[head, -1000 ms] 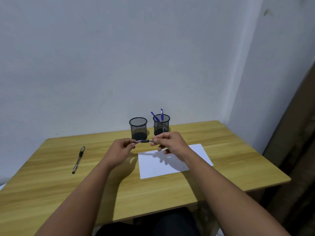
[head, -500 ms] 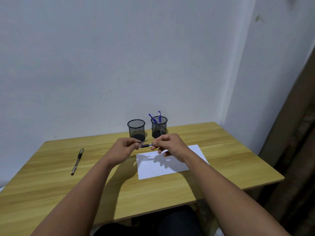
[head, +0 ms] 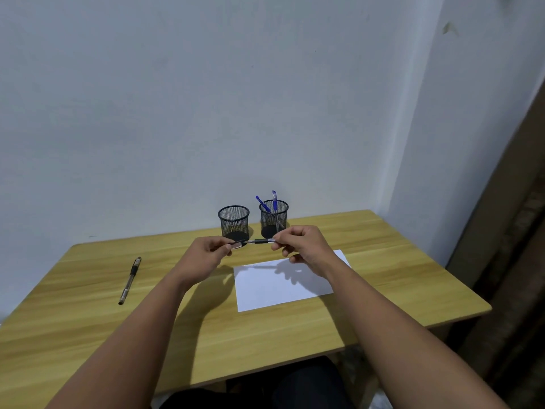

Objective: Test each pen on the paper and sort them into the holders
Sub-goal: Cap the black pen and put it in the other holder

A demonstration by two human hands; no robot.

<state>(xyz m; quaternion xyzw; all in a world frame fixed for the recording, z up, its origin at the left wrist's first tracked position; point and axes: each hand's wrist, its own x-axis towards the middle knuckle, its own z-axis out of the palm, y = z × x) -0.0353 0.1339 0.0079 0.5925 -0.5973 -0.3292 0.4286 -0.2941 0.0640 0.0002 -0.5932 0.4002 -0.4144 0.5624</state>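
Now we hold the pen level in the air between us and the holders, right hand pinched on its barrel and left hand pinched on the cap, which sits just off the tip, so we judge the cap is being pulled off for a test or pushed back on after one. Below lies the paper within easy reach, another pen waits far left on the table, and beyond stand the left holder, seemingly empty, and the right holder with two blue pens.
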